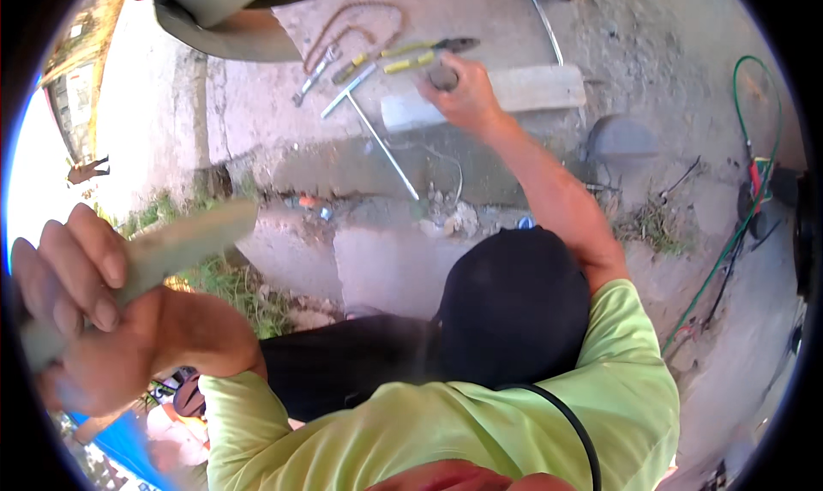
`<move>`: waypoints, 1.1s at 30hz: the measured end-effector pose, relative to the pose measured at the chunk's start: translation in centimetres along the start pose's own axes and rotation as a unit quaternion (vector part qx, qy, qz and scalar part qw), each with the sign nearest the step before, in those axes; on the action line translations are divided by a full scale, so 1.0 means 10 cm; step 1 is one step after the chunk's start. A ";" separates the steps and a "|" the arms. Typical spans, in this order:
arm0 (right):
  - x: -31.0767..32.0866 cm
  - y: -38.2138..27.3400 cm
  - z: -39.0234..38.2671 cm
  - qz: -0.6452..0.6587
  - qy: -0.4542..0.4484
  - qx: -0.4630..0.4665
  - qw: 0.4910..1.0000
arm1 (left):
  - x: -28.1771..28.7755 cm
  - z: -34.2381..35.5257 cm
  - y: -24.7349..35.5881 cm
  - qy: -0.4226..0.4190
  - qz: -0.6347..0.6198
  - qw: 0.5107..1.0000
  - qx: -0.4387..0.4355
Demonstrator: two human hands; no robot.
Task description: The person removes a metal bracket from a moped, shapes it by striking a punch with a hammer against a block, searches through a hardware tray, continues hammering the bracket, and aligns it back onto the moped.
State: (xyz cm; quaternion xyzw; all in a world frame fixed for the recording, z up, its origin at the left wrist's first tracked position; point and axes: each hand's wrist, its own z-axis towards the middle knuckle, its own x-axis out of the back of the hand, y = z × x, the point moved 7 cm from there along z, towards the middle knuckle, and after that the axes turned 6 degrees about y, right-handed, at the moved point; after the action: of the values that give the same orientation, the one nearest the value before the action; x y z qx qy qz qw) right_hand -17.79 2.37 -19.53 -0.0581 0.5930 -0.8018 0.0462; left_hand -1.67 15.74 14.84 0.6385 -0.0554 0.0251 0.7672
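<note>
Raised at the left, my left hand [90,290] has its fingers wrapped round a long, flat, pale greenish bar [193,238]; blur hides its exact kind. My right arm reaches forward, and my right hand [473,98] is closed on a small grey roundish piece [442,77]. That hand is above a pale plank [540,88] lying on the concrete. Just beyond it are yellow-handled pliers [420,60]. To its left lie a T-handle wrench [383,137], a shorter metal wrench [315,77] and a rusty chain [369,7].
A grey rounded lump [621,138] sits right of the plank. Farther right runs a green cable [716,281] with a red-handled clamp [756,176]. A thin metal rod [543,20] lies at the far side. Grass [236,294] grows along the broken concrete edge below my left hand.
</note>
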 end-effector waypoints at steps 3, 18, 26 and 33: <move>-0.15 0.06 -0.01 0.008 -0.048 -0.002 0.999 | -0.07 -0.47 -1.44 0.051 0.371 0.925 0.063; -0.04 0.13 0.06 0.004 -0.013 0.018 1.000 | -0.19 -1.00 -2.27 0.122 0.156 0.911 0.361; -0.07 0.19 -0.01 0.007 -0.012 0.019 1.000 | -0.16 -0.66 -1.81 0.046 0.257 0.854 0.449; 0.00 0.12 0.05 -0.004 -0.007 0.019 1.000 | -0.03 -0.12 0.18 0.040 0.031 0.996 -0.072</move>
State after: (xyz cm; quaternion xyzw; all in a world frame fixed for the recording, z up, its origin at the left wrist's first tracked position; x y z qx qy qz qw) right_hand -17.70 1.56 -20.58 -0.0647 0.5769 -0.8128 0.0485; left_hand -2.14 17.29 16.31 0.5780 -0.0460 0.0701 0.8117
